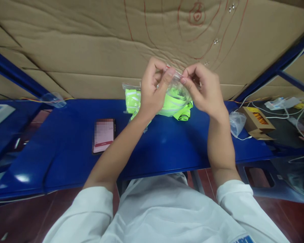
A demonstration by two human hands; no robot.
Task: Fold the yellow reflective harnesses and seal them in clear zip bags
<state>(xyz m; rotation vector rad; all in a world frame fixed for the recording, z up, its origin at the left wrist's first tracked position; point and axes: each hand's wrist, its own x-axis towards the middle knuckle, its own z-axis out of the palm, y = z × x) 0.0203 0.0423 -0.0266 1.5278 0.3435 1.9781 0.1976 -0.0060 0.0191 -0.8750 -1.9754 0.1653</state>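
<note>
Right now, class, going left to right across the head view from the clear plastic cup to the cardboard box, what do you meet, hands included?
Clear plastic cup, phone, left hand, right hand, crumpled clear plastic, cardboard box.

We see a glossy blue table (167,148) across the middle of the frame. On it, left of centre, we find a phone (104,136), its screen lit. A clear plastic cup (54,100) sits at the back edge, upper left. Bagged neon-yellow bundles (132,101) lie near the centre; at right we have a crumpled clear bag (236,123) beside a cardboard box (258,122).
</note>
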